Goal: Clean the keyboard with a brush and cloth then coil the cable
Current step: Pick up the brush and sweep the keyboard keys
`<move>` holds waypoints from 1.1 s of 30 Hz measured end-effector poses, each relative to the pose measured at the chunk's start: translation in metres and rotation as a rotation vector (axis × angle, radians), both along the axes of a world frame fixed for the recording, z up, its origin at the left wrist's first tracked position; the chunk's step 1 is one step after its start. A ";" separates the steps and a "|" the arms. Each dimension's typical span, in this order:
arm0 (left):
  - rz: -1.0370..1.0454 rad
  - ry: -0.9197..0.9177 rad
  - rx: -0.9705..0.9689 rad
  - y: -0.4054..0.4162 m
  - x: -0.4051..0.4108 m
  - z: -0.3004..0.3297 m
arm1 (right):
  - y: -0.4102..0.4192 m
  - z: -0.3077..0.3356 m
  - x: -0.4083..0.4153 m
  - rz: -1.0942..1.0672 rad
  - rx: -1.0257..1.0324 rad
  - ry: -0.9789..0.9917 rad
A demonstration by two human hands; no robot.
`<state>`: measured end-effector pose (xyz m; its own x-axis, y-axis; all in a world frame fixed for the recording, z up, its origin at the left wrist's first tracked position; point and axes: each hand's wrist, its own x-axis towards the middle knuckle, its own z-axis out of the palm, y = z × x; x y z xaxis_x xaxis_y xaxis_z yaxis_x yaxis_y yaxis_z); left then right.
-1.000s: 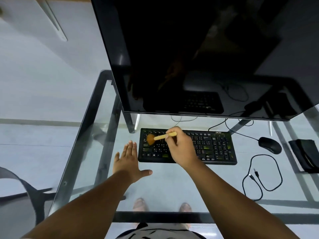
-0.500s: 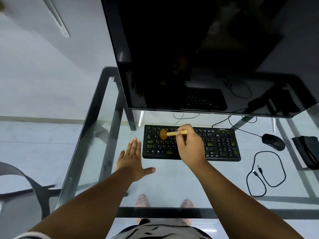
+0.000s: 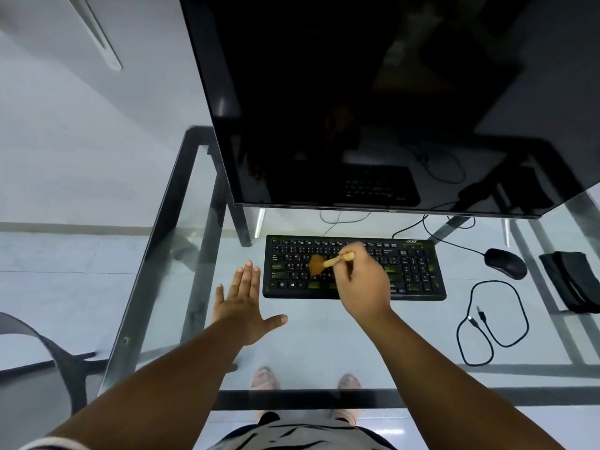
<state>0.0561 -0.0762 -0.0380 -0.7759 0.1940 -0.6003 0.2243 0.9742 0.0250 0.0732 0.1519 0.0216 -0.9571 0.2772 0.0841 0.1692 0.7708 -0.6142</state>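
- My right hand (image 3: pixel 363 280) pinches the pale wooden handle of a small brush with a tan bristle fan (image 3: pixel 328 263); fingers curled round the handle, bristles down on the letter keys.
- The flat black keyboard with white legends (image 3: pixel 415 271) lies across the middle of the glass-topped bench with the dark metal frame (image 3: pixel 168 216), just under the lower edge of a big dark monitor (image 3: pixel 357 92).
- My left hand (image 3: pixel 243 303) lies flat on the glass just beside the keyboard's left end, fingers straight, thumb spread wide, holding nothing. Cannot tell if the fingertips touch the keyboard's edge.
- Stage, by my reading: brushing under way, bristles at the left-centre of the key field. Nothing shows which keys are already swept; right half and number pad probably remain.
- The folded black cloth (image 3: pixel 571 280) sits at the right edge of the bench, untouched, so wiping is left to do.
- The keyboard's thin black cable (image 3: pixel 454 243) leaves its back right corner and runs off behind the monitor; not coiled.
- Also on the right side: a black computer mouse (image 3: pixel 505 263), and nearer the front edge a loose black lead with small plugs (image 3: pixel 493 323), lying in an open loop. Not sure it belongs to the task.
- Left: finish brushing, wipe, coil.
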 end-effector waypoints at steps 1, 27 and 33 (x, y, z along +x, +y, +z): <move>0.001 0.000 0.000 0.000 0.000 0.000 | 0.001 0.000 0.001 -0.031 -0.043 0.034; 0.038 0.298 0.174 0.038 0.000 0.015 | 0.047 0.006 0.008 -0.186 -0.119 0.078; -0.062 0.245 0.204 0.065 -0.002 0.014 | 0.057 -0.001 0.007 -0.046 -0.057 -0.031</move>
